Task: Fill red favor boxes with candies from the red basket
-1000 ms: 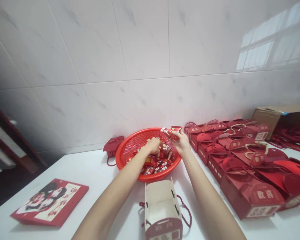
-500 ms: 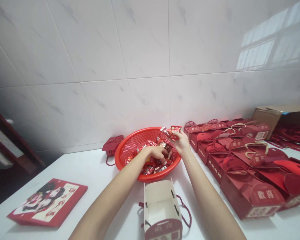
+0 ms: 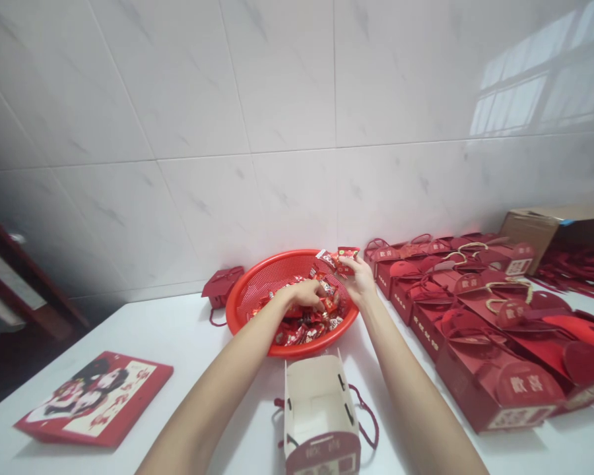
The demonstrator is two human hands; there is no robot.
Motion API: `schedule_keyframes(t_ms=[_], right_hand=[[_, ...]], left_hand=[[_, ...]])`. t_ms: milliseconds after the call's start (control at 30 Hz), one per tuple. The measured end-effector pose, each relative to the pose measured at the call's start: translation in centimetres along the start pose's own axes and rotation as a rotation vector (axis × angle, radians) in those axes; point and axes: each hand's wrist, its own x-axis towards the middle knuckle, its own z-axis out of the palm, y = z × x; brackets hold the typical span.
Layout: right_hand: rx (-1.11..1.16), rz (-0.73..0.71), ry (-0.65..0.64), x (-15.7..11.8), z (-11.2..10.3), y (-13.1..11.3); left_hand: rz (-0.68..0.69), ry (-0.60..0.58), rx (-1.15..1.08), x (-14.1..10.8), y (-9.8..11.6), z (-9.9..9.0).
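Note:
A red plastic colander (image 3: 257, 267) holds many wrapped candies (image 3: 301, 330), mostly red. Inside it, my left hand (image 3: 304, 293) reaches among them with bent fingers, its fingertips closed at a red-wrapped candy (image 3: 331, 304). Over the colander's right rim, my right hand (image 3: 359, 280) grips a few wrapped candies (image 3: 347, 253), one with a checked end sticking out to the left. Between my forearms stands an open gift box (image 3: 317, 402), pale inside and dark red outside, with a dark red cord handle on its right side. Its visible inner floor is bare.
Rows of closed red gift boxes (image 3: 495, 376) stand on the right. Behind them is a cardboard box (image 3: 529, 231) with dark red cords. A flat red printed box (image 3: 99, 399) lies at left; a small red box (image 3: 222, 285) sits beside the colander. A tiled wall (image 3: 297, 198) rises behind.
My left hand has shifted slightly within the colander, away from me, and a red candy now shows at its fingertips. My right hand stays nearly still with its candies.

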Motion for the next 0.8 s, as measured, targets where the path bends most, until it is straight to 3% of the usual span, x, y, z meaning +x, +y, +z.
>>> schedule_keyframes(t_ms=[333,467,533,700,800], right_hand=[[-0.003,0.005,0.011,0.1,-0.1,-0.1],[0.009,0.009,0.009,-0.1,0.2,-0.2],[0.015,0.009,0.006,-0.2,0.2,-0.2],[0.017,0.008,0.004,-0.1,0.2,-0.2],[0.018,0.011,0.009,0.0,0.1,-0.1]], left_hand=[[-0.067,0.384,-0.015,0.5,-1.9,-1.5],[-0.04,0.486,0.025,0.3,-1.4,-1.5],[0.02,0.399,0.021,0.0,-0.5,-1.3],[0.209,-0.155,0.106,-0.5,2.4,1.0],[0.166,-0.219,0.336,-0.2,3.6,2.2]])
